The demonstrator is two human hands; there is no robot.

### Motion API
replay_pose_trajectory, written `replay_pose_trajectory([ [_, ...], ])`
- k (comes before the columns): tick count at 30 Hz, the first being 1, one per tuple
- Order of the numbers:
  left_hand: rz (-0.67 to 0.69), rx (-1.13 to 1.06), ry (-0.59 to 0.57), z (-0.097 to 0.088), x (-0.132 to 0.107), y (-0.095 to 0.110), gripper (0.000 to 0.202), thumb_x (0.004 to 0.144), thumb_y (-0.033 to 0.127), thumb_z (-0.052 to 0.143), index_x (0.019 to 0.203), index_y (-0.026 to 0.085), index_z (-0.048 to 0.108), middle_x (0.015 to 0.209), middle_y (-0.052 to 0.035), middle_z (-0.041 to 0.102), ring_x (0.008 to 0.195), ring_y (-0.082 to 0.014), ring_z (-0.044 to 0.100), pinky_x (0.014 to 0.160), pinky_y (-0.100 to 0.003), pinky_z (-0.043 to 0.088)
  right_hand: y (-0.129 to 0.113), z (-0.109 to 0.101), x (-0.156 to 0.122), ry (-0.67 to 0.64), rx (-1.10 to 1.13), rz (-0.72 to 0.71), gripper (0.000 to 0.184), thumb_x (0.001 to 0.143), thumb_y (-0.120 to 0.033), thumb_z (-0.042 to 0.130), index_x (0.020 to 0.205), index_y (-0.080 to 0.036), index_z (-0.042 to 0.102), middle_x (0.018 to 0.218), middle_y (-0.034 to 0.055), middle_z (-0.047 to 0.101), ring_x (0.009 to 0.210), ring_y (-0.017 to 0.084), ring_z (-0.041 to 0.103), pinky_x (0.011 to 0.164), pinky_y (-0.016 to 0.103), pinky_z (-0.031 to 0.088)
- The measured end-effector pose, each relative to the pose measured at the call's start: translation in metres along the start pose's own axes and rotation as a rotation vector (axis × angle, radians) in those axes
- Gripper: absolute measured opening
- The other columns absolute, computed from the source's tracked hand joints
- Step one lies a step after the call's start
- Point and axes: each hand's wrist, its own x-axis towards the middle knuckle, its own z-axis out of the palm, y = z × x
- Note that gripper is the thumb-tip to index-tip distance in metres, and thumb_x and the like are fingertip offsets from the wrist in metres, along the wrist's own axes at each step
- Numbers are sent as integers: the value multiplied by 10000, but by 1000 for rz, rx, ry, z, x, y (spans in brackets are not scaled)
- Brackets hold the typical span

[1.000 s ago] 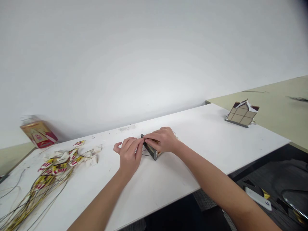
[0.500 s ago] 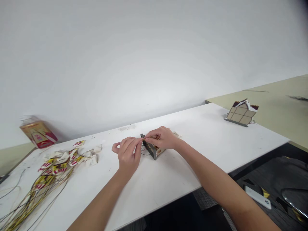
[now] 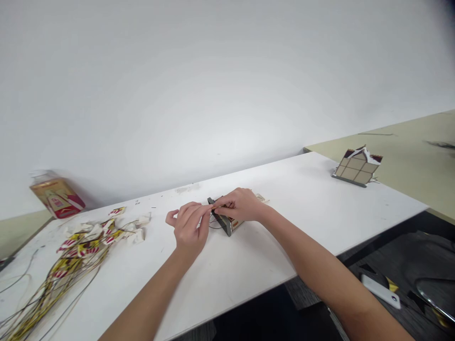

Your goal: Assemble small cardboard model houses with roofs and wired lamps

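Note:
A small model house (image 3: 237,222) lies on its side at the middle of the white table, its grey base (image 3: 223,223) turned toward my left hand. Thin dark wires (image 3: 214,226) loop out from the base, below my fingers. My left hand (image 3: 190,227) pinches the wire end between thumb and forefinger, the little finger held out. From the other side my right hand (image 3: 240,203) reaches over the house, its thumb and forefinger closed on the wire too. Both sets of fingertips meet just above the base's edge, where a tiny orange bit shows. My fingers hide most of the join.
Several yellow, red and white packets with long wires (image 3: 87,246) are heaped at the left. A gold and red bottle (image 3: 59,195) stands near the wall. Another model house (image 3: 357,166) sits at the far right. Below the table edge lies a white phone-like object (image 3: 380,290).
My right fingertips have shifted very slightly to the right, and the orange bit between the fingers shows more. My left hand and the house have hardly moved.

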Motion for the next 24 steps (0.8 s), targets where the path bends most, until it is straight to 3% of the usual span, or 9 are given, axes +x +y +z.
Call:
replay_pose_trajectory([
  [9, -7, 12, 40, 0, 6, -1, 115, 866, 134, 586, 823, 219, 651, 703, 17, 679, 737, -170, 648, 786, -368, 264, 0, -4, 0, 20, -8, 33, 149, 797, -410, 662, 760, -293, 746, 503, -77, 569, 503, 58, 404, 525, 219, 247],
  [15, -144, 73, 41, 0, 6, -10, 91, 887, 196, 579, 851, 232, 654, 763, 6, 674, 764, -154, 631, 796, -360, 269, 7, -12, -2, 87, 53, 8, 178, 769, -443, 692, 760, -275, 753, 580, -57, 635, 503, 55, 403, 518, 218, 264],
  [18, -196, 96, 29, 2, 4, -16, 95, 895, 221, 576, 849, 236, 657, 753, 6, 667, 768, -151, 625, 806, -359, 259, 14, -17, -2, 139, 52, 0, 226, 778, -476, 677, 786, -265, 759, 512, -54, 561, 484, 57, 353, 509, 221, 257],
  [24, -135, 133, -84, 4, 2, -15, 106, 898, 220, 573, 829, 230, 653, 749, 22, 676, 780, -146, 631, 821, -364, 213, 29, -21, 0, 270, 67, -19, 324, 832, -517, 599, 845, -233, 754, 441, -69, 381, 458, 63, 260, 491, 229, 228],
])
